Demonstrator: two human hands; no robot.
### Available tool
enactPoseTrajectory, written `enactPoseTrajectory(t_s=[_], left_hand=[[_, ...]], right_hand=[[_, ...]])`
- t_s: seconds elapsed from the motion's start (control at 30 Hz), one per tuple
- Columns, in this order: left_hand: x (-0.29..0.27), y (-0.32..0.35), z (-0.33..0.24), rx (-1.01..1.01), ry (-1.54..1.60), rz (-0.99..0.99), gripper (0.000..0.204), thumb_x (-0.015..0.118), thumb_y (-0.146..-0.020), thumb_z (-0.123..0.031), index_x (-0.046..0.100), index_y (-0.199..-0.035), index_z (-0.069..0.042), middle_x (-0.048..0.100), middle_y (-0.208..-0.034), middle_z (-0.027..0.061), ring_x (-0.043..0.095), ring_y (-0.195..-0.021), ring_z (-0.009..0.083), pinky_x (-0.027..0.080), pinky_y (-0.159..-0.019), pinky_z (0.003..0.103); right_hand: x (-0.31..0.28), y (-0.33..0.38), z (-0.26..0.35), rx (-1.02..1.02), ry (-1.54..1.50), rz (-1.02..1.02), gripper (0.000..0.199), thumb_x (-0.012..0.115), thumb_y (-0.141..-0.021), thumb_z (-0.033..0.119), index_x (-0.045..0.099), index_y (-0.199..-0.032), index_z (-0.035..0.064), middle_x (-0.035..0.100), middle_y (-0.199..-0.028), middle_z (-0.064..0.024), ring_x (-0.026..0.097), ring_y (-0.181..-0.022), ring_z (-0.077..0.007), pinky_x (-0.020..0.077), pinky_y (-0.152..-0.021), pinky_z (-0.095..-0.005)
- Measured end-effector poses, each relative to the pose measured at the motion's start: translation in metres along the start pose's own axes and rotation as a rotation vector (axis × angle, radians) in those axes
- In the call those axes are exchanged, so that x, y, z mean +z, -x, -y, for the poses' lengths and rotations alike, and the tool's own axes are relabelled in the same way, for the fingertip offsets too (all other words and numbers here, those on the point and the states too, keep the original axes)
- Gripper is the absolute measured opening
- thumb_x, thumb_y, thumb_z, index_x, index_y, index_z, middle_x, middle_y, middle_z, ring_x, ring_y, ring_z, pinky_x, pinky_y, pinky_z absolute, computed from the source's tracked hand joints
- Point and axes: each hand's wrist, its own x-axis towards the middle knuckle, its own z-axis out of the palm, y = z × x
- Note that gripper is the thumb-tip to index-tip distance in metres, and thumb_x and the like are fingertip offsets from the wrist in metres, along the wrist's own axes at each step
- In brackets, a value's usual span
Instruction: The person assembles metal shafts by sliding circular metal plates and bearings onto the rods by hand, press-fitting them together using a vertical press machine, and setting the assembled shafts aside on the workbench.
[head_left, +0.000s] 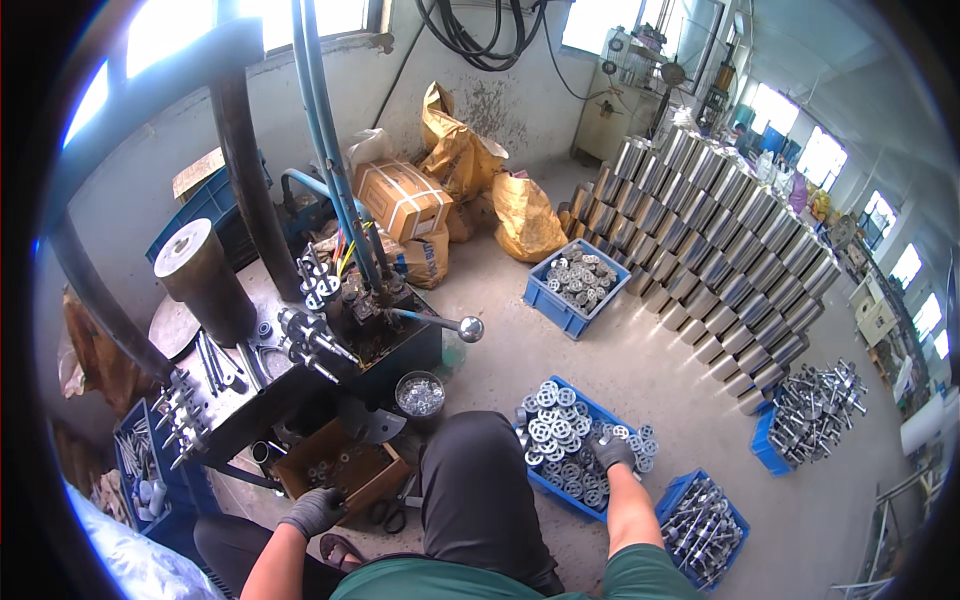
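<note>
My left hand (316,511), in a grey glove, is beside the near right part of a wooden box (385,483) with small rings in it. Its fingers are curled; what they hold, if anything, I cannot make out. Scissors (388,514) lie just right of it. My right hand (613,453), also gloved, reaches into a blue crate (553,487) heaped with spoked metal discs (560,425). The fingers are closed at the edge of a disc among the pile, partly hidden by the hand.
A press bench (290,385) at left carries shafts with discs (313,335) and a ball-ended lever (470,329). A bucket of metal scraps (420,395) stands ahead. Crates of shafts (703,530) are at right. Stacked metal cylinders (715,240) rise behind another disc crate (577,285).
</note>
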Motion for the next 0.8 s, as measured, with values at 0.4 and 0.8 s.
enactPoseTrajectory(t_s=[0.4, 0.8], left_hand=[[-0.027, -0.005, -0.033, 0.192, 0.036, -0.104, 0.038, 0.069, -0.091, -0.04, 0.07, -0.105, -0.005, 0.069, -0.103, 0.0227, 0.067, -0.097, 0.0436, 0.053, -0.086, 0.052], [-0.084, 0.019, -0.058, 0.402, 0.296, -0.355, 0.042, 0.068, -0.097, -0.034, 0.064, -0.13, -0.008, 0.065, -0.118, 0.0189, 0.065, -0.108, 0.0408, 0.053, -0.093, 0.049]], right_hand=[[-0.027, 0.121, 0.005, -0.178, -1.62, 0.607, 0.05, 0.072, -0.089, 0.047, 0.064, -0.124, 0.0135, 0.056, -0.073, 0.0013, 0.053, -0.057, -0.0118, 0.0451, -0.049, -0.0322], [-0.19, 0.348, 0.275, -1.023, -1.188, 1.004, 0.075, 0.07, -0.078, 0.002, 0.049, -0.149, 0.0145, 0.061, -0.133, -0.028, 0.07, -0.086, -0.0285, 0.0582, -0.068, -0.0345]])
